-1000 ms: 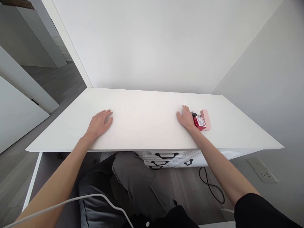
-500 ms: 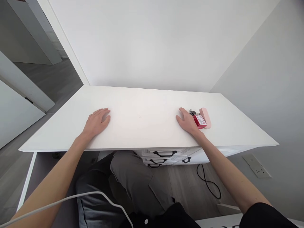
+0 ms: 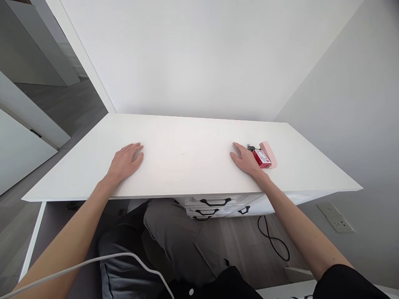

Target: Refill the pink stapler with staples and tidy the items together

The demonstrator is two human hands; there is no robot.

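Hands (image 3: pixel 124 161) unmoved; one red box (image 3: pixel 261 158)

We see a white desk (image 3: pixel 193 137) set into the corner of two walls. On its top lie a red box (image 3: pixel 261 158), a pink object (image 3: pixel 268 153) touching it on the far side, and a small dark item (image 3: pixel 251 147) just behind. Our left hand (image 3: pixel 124 162) and right hand (image 3: pixel 247 159) rest flat on it, well apart.
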